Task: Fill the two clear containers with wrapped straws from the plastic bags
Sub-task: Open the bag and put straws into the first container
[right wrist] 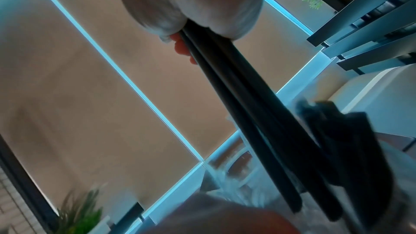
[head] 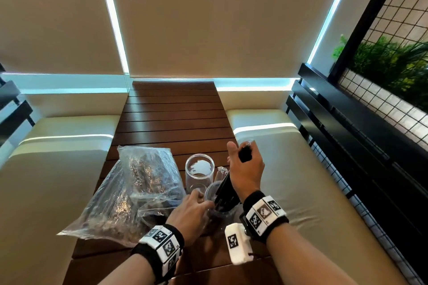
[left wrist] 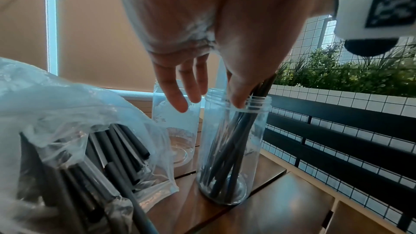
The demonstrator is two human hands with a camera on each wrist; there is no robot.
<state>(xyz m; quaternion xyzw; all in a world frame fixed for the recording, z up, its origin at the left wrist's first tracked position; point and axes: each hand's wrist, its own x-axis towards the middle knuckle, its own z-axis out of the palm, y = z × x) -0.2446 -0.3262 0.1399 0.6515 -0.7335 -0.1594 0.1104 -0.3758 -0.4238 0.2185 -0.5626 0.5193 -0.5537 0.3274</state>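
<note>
Now our right hand (head: pixel 245 169) grips the straw bundle (head: pixel 225 188), slanting lower-left into the near container (left wrist: pixel 231 149); left hand (head: pixel 192 213) relaxed at its rim.

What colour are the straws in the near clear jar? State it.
Black straws, clearest in the left wrist view.

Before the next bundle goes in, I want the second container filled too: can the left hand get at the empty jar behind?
Probably yes. The left hand is open at the near jar's rim, and the empty jar stands just beyond its fingers, mouth uncovered. Only the right hand's straw bundle crowds that side.
</note>
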